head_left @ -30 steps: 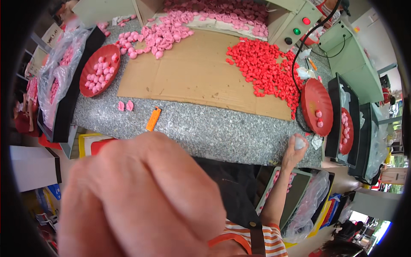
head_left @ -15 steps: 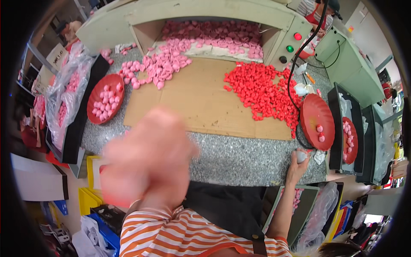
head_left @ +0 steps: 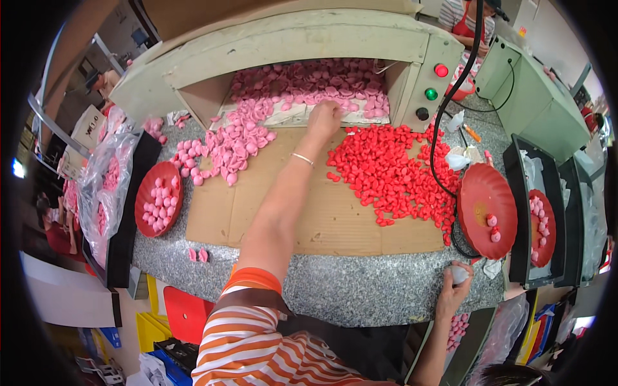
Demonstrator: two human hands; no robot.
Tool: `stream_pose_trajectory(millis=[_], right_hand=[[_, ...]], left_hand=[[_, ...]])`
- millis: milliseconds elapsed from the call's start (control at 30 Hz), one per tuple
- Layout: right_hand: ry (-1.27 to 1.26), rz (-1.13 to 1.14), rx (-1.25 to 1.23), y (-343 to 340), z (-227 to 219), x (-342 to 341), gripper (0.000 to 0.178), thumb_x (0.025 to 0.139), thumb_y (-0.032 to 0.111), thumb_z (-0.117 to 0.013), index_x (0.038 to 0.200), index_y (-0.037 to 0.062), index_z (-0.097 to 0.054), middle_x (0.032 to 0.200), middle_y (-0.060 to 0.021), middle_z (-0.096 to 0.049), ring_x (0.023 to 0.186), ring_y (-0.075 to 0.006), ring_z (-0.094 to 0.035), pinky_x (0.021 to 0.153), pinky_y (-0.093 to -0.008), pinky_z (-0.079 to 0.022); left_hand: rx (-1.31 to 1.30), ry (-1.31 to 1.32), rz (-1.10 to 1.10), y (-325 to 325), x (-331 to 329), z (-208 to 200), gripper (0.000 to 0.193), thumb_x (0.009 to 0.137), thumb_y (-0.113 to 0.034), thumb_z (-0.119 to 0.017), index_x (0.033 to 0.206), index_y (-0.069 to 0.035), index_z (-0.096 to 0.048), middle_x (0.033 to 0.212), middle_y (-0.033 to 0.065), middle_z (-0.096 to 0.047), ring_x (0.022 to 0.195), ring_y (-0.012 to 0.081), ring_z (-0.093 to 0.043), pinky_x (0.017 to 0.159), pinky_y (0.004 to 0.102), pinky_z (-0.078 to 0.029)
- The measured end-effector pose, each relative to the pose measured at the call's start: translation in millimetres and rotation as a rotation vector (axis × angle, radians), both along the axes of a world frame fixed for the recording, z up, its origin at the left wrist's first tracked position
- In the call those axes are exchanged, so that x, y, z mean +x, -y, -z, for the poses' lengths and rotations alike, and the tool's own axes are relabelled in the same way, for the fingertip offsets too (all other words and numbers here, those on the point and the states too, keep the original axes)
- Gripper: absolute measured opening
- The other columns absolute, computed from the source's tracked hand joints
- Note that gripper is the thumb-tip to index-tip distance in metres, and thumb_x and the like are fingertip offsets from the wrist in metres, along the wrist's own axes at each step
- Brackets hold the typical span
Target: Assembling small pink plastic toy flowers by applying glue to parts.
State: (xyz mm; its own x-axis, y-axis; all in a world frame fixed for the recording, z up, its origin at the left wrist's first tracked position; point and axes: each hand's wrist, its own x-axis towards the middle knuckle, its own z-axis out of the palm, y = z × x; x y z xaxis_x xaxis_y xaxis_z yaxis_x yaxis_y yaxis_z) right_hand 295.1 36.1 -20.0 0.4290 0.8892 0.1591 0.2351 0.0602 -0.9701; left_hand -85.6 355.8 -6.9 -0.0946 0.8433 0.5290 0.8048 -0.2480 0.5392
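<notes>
Pink pieces (head_left: pixel 293 82) heaped, left hand (head_left: pixel 326 116) at their edge

Speckled grey worktop (head_left: pixel 360 293), whitish wall (head_left: pixel 547 42)

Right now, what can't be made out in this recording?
In the head view:
Whether the left hand holds anything: its own back hides the fingertips.
Underside of the pale grey object: the right hand covers it.
Far inside of the green machine: its own top hides it.
</notes>
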Motion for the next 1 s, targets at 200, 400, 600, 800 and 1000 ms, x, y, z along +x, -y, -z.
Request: stream_pose_trajectory(millis=[200,400,600,800,1000], right_hand=[[-0.085,0.011,-0.001,-0.2,3.2,1.3,0.026,0.082,0.000,-0.057,0.106,0.0023,-0.048,0.105,-0.0071,-0.052,0.088,-0.0125,-0.049,0.080,-0.0248,-0.040],[-0.088,0.018,-0.025,1.9,-2.3,0.7,0.026,0.083,-0.001,-0.057,0.107,0.0019,-0.048,0.105,-0.0079,-0.053,0.089,-0.0127,-0.050,0.081,-0.0245,-0.041],[0.047,0.024,0.014,1.5,2.3,5.0,0.025,0.083,0.001,-0.057,0.106,0.0003,-0.048,0.106,-0.0096,-0.055,0.091,-0.0148,-0.052,0.082,-0.0259,-0.041],[0.148,0.042,-0.001,-0.3,-0.5,2.5,0.021,0.084,0.005,-0.058,0.104,0.0019,-0.050,0.104,-0.0092,-0.055,0.090,-0.0144,-0.052,0.080,-0.0250,-0.042],[-0.002,-0.009,0.205,20.8,0.3,-11.6,0.027,0.089,0.013,-0.055,0.111,-0.0008,-0.047,0.104,-0.0113,-0.057,0.089,-0.0164,-0.056,0.079,-0.0281,-0.045]], left_hand=[[-0.200,-0.167,-0.028,-36.7,5.2,1.8,0.021,0.073,-0.011,-0.059,0.093,-0.005,-0.063,0.098,0.0226,-0.058,0.090,0.0375,-0.057,0.079,0.0438,-0.047],[-0.255,0.673,0.206,3.4,4.3,-17.1,0.033,0.083,-0.006,-0.057,0.116,-0.005,-0.054,0.097,0.0123,-0.060,0.088,0.0241,-0.059,0.075,0.0325,-0.049],[-0.320,1.638,0.969,133.7,26.3,-35.6,0.039,0.089,-0.003,-0.051,0.127,-0.001,-0.043,0.108,0.0109,-0.057,0.091,0.0138,-0.057,0.079,0.0264,-0.049],[-0.380,1.733,0.977,245.9,49.6,-36.7,0.043,0.088,-0.001,-0.051,0.130,-0.002,-0.041,0.119,0.0184,-0.053,0.096,0.0176,-0.057,0.085,0.0267,-0.048],[-0.464,1.767,1.024,302.8,63.6,-23.7,0.040,0.088,-0.003,-0.052,0.128,-0.005,-0.043,0.119,0.0194,-0.053,0.095,0.0180,-0.059,0.084,0.0279,-0.050]])
